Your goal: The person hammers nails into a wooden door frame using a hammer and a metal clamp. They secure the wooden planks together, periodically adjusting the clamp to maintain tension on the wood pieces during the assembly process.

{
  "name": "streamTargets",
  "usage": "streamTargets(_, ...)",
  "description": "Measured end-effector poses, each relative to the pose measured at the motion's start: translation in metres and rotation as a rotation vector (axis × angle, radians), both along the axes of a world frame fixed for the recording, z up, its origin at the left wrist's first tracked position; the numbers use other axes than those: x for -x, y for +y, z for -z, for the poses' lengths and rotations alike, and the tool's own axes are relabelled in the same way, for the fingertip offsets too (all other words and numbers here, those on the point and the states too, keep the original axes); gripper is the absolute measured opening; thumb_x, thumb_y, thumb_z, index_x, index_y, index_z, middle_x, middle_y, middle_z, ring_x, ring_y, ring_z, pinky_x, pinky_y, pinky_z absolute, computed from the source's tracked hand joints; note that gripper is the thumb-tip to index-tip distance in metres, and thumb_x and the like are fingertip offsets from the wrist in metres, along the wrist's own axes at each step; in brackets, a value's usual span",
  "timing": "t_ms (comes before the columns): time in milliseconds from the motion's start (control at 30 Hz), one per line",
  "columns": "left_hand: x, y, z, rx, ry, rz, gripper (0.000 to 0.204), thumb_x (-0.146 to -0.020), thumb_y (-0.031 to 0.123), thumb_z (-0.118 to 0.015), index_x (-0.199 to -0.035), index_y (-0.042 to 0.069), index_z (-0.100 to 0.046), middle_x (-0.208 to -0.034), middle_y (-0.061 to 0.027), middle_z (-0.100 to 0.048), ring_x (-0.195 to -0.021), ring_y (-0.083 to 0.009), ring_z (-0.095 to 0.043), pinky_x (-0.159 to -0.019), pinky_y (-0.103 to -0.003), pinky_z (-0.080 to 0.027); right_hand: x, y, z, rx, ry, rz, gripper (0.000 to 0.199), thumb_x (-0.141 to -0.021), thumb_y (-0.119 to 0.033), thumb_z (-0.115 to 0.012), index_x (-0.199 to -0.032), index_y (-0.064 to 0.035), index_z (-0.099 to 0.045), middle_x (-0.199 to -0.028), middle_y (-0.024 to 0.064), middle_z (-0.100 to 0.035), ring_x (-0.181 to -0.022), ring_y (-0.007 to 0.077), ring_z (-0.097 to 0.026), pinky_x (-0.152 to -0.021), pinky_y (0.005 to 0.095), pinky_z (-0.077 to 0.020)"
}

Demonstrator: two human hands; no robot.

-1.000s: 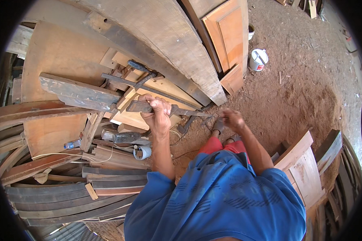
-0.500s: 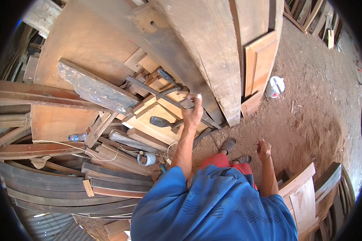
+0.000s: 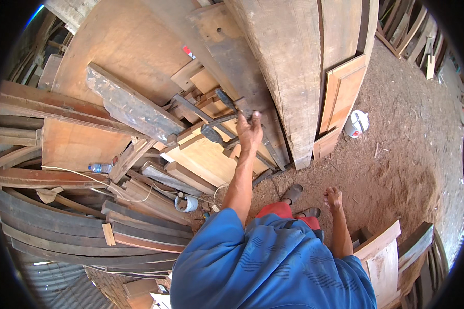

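Head view, woodyard corner.

Edges and room: heavy weathered beam (image 3: 288, 77) leans upright at centre; its foot meets the dirt floor (image 3: 397, 170). Left of it, stacked planks and a broad plywood sheet (image 3: 118, 46) fill the frame to the rim. A grey, flaking plank (image 3: 129, 105) lies slantwise across the pile. Curved dark boards (image 3: 62, 232) stack at lower left. Open ground lies only to the right of the beam, bounded at far right by more leaning timber. A panelled door piece (image 3: 340, 98) stands against the beam's right side; another pale panel (image 3: 384, 257) stands at lower right, just beside the person's right arm.

Containers: white bucket (image 3: 355, 123) on the dirt near the door piece, contents not visible. Clear plastic bottle (image 3: 99, 168) lying among the planks at left. Small white cup-like pot (image 3: 185, 203) low in the pile; what is in it cannot be told.

Hands: left hand (image 3: 249, 135) stretched up and forward, fingers (image 3: 254, 118) closed round a dark metal bar clamp (image 3: 227, 116) that lies among pale boards (image 3: 201, 154) at the foot of the beam. Right hand (image 3: 333, 197) hangs low over the dirt, fingers curled loosely inward, holding nothing, well apart from the clamp.
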State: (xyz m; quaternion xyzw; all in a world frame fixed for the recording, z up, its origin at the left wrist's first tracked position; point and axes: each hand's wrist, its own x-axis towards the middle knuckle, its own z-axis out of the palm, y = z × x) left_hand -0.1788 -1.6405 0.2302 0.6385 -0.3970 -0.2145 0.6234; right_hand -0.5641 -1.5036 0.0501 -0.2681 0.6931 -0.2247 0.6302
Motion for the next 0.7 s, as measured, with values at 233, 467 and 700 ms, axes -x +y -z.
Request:
streamTargets(233, -0.063, -0.011, -0.009, -0.414, -0.502, -0.254, 0.037, -0.092, 0.026, -0.077, -0.107, -0.001, -0.056, -0.103, -0.0191, -0.065, -0.095, -0.0274, -0.063, -0.083, -0.042, -0.052, 0.033, 0.029, 0.034, 0.041, 0.083, 0.041, 0.026, -0.103, -0.023, -0.055, -0.096, 0.0006, -0.062, -0.072, 0.0060, -0.059, -0.053, 0.0130, -0.052, -0.045, 0.0295, -0.0400)
streamTargets(467, -0.112, -0.018, 0.064, -0.343, -0.002, 0.302, 0.054, -0.098, 0.019, -0.070, -0.144, -0.002, -0.051, -0.133, -0.0180, -0.065, -0.121, -0.0237, -0.063, -0.103, -0.033, -0.050, 0.036, 0.033, 0.051, 0.028, 0.116, -0.008, 0.026, -0.103, -0.023, -0.054, -0.092, 0.0000, -0.059, -0.069, 0.0061, -0.057, -0.049, 0.0125, -0.049, -0.042, 0.0292, -0.0365)
streamTargets(700, -0.063, 0.011, 0.128, -0.221, 0.607, 0.163, 0.033, -0.093, 0.020, -0.079, -0.119, 0.010, -0.060, -0.096, 0.0022, -0.063, -0.083, -0.0110, -0.060, -0.070, -0.026, -0.052, 0.031, 0.033, 0.062, 0.120, 0.134, -0.018, 0.025, -0.102, -0.022, -0.055, -0.094, 0.0007, -0.059, -0.072, 0.0075, -0.060, -0.049, 0.0134, -0.050, -0.042, 0.0297, -0.0376)
